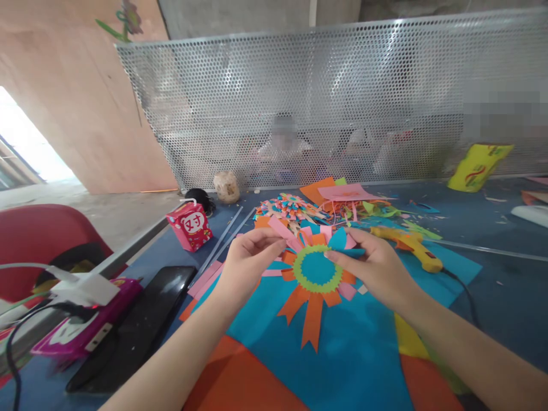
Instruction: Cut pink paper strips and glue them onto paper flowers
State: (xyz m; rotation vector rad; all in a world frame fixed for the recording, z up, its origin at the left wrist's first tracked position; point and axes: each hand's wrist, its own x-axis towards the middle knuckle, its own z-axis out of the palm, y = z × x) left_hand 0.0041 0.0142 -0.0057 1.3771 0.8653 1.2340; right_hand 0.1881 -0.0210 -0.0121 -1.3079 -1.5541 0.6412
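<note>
A flower-like rosette (pixel 303 273) of felt-like strips, with a blue centre, a green scalloped ring, orange and pink loops and orange tails, is held above blue sheets. My right hand (pixel 377 265) pinches its right edge, thumb at the green ring and fingers by a folded blue strip (pixel 338 240). On the other side, my left hand (pixel 252 254) is closed, thumb and forefinger together at a pink strip (pixel 283 230) on the rosette's upper left. The fingertips partly cover what they grip. Beyond my hands lies a pile of small multicoloured pieces (pixel 291 206).
A yellow glue gun (pixel 411 245) with a black cord lies right of my hand. Clear glue sticks (pixel 226 237), a red drink box (pixel 189 225), a black phone (pixel 132 331) and a purple power strip (pixel 115 302) are at left. A perforated metal screen (pixel 240 108) stands behind, with people beyond.
</note>
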